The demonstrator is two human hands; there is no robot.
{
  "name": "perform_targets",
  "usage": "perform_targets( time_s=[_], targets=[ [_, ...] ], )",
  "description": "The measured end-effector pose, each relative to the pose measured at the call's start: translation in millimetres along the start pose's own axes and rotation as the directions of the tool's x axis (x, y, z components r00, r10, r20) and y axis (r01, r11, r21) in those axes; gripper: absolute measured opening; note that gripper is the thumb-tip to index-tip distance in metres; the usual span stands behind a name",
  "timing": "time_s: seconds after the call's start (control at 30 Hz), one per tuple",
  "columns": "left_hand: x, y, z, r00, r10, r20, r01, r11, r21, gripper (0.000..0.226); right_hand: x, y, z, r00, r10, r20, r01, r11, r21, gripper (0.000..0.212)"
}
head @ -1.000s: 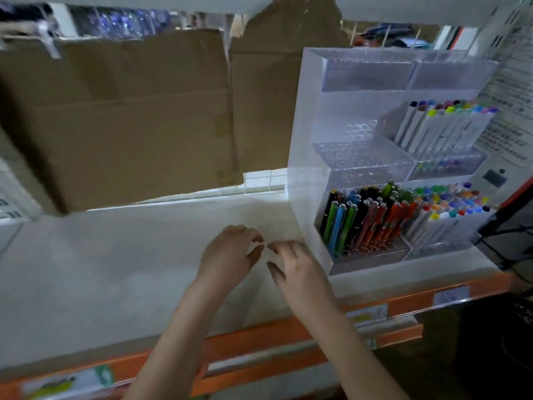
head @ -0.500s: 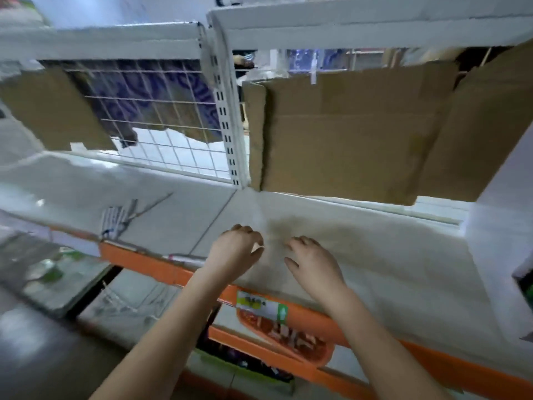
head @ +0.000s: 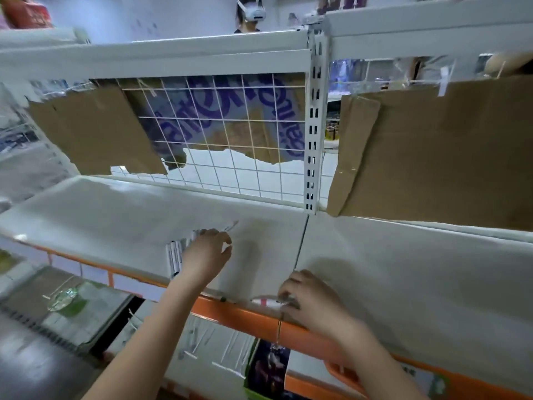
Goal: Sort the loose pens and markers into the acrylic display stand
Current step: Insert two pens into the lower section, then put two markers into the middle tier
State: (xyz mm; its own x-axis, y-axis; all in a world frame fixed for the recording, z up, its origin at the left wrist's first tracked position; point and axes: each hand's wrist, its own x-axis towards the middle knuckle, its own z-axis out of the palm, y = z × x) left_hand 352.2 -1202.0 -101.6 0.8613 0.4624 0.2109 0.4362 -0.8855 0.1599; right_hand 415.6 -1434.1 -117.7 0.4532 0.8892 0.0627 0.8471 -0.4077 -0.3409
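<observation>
A row of white markers [head: 176,256] lies side by side on the white shelf [head: 403,269], left of centre. My left hand [head: 206,256] reaches over their right end with fingers curled, touching the nearest ones. A single white pen with a red band [head: 264,302] lies along the shelf's orange front edge [head: 230,311]. My right hand [head: 310,298] pinches that pen's right end. Another thin pen [head: 215,295] lies on the front edge left of it. The acrylic display stand is out of view.
Cardboard sheets [head: 432,151] and a wire grid [head: 230,140] back the shelf. A slotted white upright [head: 313,125] divides the two bays. Lower shelves hold notebooks [head: 57,310] and packets. A person [head: 249,13] stands behind the shelving.
The view has swung left, off the display stand, to the neighbouring bay. My left hand has reached the row of markers and my right hand has taken hold of the pen at the front edge.
</observation>
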Motion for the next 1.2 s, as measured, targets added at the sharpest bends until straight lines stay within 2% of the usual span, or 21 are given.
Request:
perform_targets(
  time_s=[0.2,0.33,0.43,0.5,0.57,0.7,0.8,0.97,1.2],
  targets=[
    [43.3,-21.4,16.0,0.995,-0.072,0.076,0.076,0.995,-0.061,0.026,4.9,2.0,-7.8,0.987,0.159,-0.011,-0.159,0.986,0.05,0.02],
    [61.6,-23.5,23.5,0.983,-0.115,0.141,0.131,0.985,-0.112,0.023,-0.6,9.5,-17.6,0.963,0.257,-0.082,-0.248,0.963,0.109,0.019],
    [64.2,-1.3,18.2,0.979,-0.052,0.195,0.106,0.956,-0.274,0.015,-13.6,17.3,-26.5,0.939,0.32,-0.128,-0.3,0.941,0.156,0.02],
    [63.1,25.2,13.4,0.973,0.013,0.229,0.1,0.874,-0.475,0.008,-26.7,23.7,-36.0,0.91,0.375,-0.179,-0.332,0.915,0.231,0.018],
    [59.7,59.1,8.4,0.96,0.11,0.259,0.094,0.741,-0.665,0.003,-44.3,30.7,-49.3,0.868,0.453,-0.203,-0.384,0.872,0.305,0.014],
    [45.0,148.8,-7.1,0.92,0.322,0.224,0.061,0.447,-0.893,0.013,-95.3,46.2,-82.5,0.74,0.615,-0.274,-0.503,0.776,0.38,0.009],
    [23.5,220.1,-20.1,0.874,0.448,0.188,0.042,0.316,-0.948,0.017,-145.8,56.3,-110.7,0.646,0.672,-0.362,-0.56,0.74,0.373,0.014],
    [-21.2,329.3,-35.8,0.71,0.698,0.093,-0.048,0.181,-0.982,0.013,-244.9,69.7,-152.6,0.519,0.761,-0.389,-0.633,0.648,0.424,0.007],
    [-97.7,476.6,-50.0,0.543,0.84,-0.005,-0.088,0.051,-0.995,0.019,-392.5,88.7,-195.5,0.354,0.832,-0.427,-0.67,0.545,0.504,0.01]
  ],
)
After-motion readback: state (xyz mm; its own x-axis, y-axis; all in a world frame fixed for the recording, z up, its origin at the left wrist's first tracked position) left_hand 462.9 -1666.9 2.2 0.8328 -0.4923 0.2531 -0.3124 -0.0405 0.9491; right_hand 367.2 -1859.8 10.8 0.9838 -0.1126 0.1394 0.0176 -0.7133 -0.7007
